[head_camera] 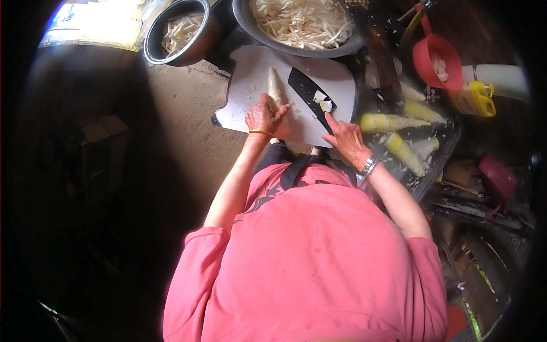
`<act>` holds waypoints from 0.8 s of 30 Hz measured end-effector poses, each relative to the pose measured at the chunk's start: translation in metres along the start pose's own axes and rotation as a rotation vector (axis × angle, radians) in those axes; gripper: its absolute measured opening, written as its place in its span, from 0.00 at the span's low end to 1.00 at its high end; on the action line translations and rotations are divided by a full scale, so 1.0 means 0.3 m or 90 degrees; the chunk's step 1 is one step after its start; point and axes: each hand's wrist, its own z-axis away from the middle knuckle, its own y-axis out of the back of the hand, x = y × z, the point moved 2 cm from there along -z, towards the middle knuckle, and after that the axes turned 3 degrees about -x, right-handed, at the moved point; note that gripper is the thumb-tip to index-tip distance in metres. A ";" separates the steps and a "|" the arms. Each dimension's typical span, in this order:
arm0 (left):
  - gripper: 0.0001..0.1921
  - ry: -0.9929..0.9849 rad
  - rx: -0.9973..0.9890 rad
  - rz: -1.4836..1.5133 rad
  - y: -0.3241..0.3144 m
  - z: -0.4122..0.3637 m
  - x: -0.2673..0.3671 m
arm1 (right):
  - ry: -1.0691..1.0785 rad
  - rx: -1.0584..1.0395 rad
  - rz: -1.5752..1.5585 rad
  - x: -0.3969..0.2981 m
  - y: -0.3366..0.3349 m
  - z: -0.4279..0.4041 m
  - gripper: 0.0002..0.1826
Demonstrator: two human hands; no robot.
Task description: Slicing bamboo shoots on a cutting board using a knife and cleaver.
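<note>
A pale peeled bamboo shoot (274, 83) lies lengthwise on a white cutting board (248, 64), its tip pointing away from me. My left hand (263, 115) holds its near end, with small cut bits beside the fingers. In my right hand (347, 139) is a kitchen knife with a black blade (304, 85), angled away and to the left just right of the shoot. Two pale bamboo slices (325, 106) rest on the blade near my forefinger. The knife's handle is mostly hidden by the hand.
Beyond the board stands a large metal basin (290, 50) of bamboo strips; a smaller pot (147, 47) holding strips is left. At right, several bamboo shoots (386, 122) lie on a wet dark tray (444, 147), with a red ladle (427, 64) and yellow bottle (483, 100) behind.
</note>
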 end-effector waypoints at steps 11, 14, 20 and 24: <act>0.35 -0.060 0.018 0.010 -0.057 -0.005 0.023 | -0.080 0.050 -0.295 -0.008 0.106 0.008 0.28; 0.33 -0.089 0.026 0.044 -0.066 0.003 0.055 | -0.256 0.021 -0.650 0.021 0.080 0.031 0.26; 0.27 -0.116 0.050 0.112 -0.096 0.013 0.045 | -0.328 0.051 -0.965 0.003 0.057 0.020 0.25; 0.27 -0.133 0.054 0.161 -0.118 0.048 0.054 | -0.306 0.002 -0.929 0.011 0.043 0.015 0.24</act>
